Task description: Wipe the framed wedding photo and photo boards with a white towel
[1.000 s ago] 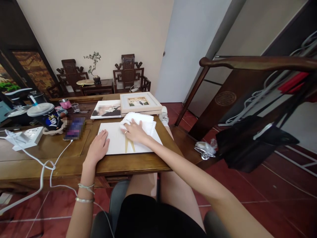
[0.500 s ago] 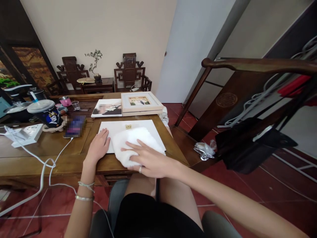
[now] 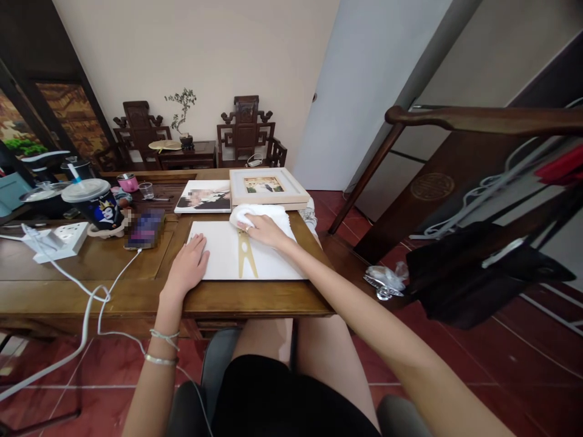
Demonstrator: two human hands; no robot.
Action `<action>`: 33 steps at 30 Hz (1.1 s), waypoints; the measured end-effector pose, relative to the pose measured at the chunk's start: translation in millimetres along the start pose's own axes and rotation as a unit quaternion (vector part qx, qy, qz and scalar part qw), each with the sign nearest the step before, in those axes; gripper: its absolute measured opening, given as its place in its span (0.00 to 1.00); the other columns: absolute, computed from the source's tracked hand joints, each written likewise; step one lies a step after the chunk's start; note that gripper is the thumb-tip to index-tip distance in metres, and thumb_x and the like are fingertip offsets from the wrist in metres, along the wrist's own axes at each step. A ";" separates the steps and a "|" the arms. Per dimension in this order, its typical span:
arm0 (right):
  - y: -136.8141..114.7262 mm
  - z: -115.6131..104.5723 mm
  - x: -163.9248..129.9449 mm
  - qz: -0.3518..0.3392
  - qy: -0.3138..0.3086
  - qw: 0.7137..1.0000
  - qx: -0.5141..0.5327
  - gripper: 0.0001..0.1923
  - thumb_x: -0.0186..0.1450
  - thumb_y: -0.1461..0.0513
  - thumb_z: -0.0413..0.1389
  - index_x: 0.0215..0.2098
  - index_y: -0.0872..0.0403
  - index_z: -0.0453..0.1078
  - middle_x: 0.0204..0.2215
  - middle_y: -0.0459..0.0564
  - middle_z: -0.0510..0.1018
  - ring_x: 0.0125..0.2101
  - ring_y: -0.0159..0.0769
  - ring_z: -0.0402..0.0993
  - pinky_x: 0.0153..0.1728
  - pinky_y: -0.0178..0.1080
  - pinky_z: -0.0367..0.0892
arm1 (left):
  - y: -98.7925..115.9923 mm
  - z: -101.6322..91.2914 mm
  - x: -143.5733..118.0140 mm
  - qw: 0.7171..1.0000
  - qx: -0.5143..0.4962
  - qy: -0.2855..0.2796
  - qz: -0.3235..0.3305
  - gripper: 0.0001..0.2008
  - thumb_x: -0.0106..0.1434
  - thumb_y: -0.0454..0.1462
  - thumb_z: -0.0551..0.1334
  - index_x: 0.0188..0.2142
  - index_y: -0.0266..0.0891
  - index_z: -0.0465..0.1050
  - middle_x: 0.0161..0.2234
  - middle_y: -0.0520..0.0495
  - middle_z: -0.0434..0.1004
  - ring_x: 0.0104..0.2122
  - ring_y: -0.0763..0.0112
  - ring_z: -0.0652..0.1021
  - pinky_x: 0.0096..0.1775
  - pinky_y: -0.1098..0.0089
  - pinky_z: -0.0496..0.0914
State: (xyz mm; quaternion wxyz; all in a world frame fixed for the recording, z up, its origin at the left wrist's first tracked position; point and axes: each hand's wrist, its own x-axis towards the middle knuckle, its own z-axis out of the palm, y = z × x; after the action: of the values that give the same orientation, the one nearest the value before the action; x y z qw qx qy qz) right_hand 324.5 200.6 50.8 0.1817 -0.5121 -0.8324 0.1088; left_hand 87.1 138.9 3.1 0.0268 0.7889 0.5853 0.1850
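White cloth point(image 3: 259, 213) sat bunched at the far edge of the white panel point(image 3: 218, 258) on the wooden table point(image 3: 91, 273), right hand point(image 3: 265, 229) pressed on it, fingers curled over the folds. Left hand point(image 3: 189, 267) lay flat, fingers spread, on the panel's near-left corner. A gold stand leg point(image 3: 246, 255) lay down the panel; a framed photo point(image 3: 266, 186) sat just beyond.

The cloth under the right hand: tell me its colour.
White. The cloth lies bunched under the right hand on the pale board; the head view shows it.
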 end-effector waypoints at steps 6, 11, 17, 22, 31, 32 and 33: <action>-46.6 18.7 20.9 -0.044 -0.033 0.997 -0.047 0.19 0.72 0.56 0.43 0.52 0.55 0.69 0.50 0.61 0.76 0.52 0.53 0.69 0.54 0.54 0.58 | 0.5 -0.6 0.1 1.000 -0.009 -0.002 -0.001 0.25 0.70 0.38 0.47 0.63 0.32 0.61 0.66 0.36 0.58 0.66 0.57 0.59 0.64 0.53 0.56; -72.0 32.5 -2.7 -0.127 -0.031 0.987 -0.092 0.18 0.71 0.61 0.44 0.55 0.56 0.68 0.56 0.63 0.72 0.59 0.57 0.60 0.56 0.66 0.51 | -1.9 0.1 0.1 1.000 -0.020 0.009 0.013 0.23 0.70 0.35 0.45 0.61 0.35 0.64 0.64 0.38 0.62 0.65 0.57 0.61 0.64 0.52 0.58; -73.2 17.2 -61.4 -0.187 -0.055 0.978 -0.075 0.14 0.68 0.65 0.49 0.49 0.56 0.71 0.58 0.63 0.70 0.62 0.53 0.58 0.59 0.64 0.50 | -3.5 -0.2 -0.9 1.000 -0.017 -0.009 0.018 0.25 0.68 0.34 0.45 0.63 0.29 0.61 0.66 0.35 0.58 0.66 0.57 0.59 0.65 0.53 0.56; -71.4 0.3 -103.2 -0.257 -0.081 0.962 -0.044 0.11 0.65 0.66 0.52 0.44 0.56 0.74 0.58 0.63 0.70 0.63 0.51 0.58 0.61 0.61 0.52 | -3.7 -1.2 -1.2 1.000 -0.015 -0.010 0.016 0.25 0.70 0.36 0.45 0.63 0.31 0.61 0.66 0.36 0.58 0.66 0.58 0.59 0.65 0.55 0.56; -46.4 15.4 -66.4 -0.188 -0.021 0.979 -0.076 0.14 0.70 0.61 0.49 0.48 0.56 0.73 0.53 0.64 0.74 0.61 0.48 0.62 0.62 0.55 0.51 | -2.3 0.1 -1.2 0.999 -0.042 -0.002 0.003 0.24 0.70 0.37 0.45 0.61 0.30 0.63 0.65 0.35 0.60 0.66 0.57 0.60 0.65 0.54 0.55; -46.5 16.7 -55.6 -0.170 -0.016 0.982 -0.082 0.15 0.70 0.60 0.48 0.49 0.56 0.72 0.53 0.65 0.74 0.60 0.49 0.63 0.61 0.56 0.52 | -1.9 -0.7 -1.2 0.998 -0.061 0.008 0.001 0.25 0.70 0.37 0.45 0.62 0.30 0.62 0.65 0.35 0.60 0.66 0.57 0.61 0.65 0.54 0.55; -47.9 17.9 -44.7 -0.151 -0.015 0.984 -0.089 0.16 0.71 0.60 0.47 0.50 0.57 0.72 0.53 0.65 0.73 0.59 0.49 0.64 0.60 0.56 0.53 | -1.4 -2.1 -1.1 0.996 -0.085 0.027 0.000 0.25 0.70 0.38 0.45 0.63 0.30 0.61 0.65 0.35 0.60 0.65 0.58 0.61 0.65 0.55 0.55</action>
State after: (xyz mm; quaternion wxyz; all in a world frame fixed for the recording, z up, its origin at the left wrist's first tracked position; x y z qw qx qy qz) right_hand 296.5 139.2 43.6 0.1375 -0.3927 -0.9092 0.0135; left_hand 84.9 137.9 4.4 0.0780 0.7784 0.5680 0.2556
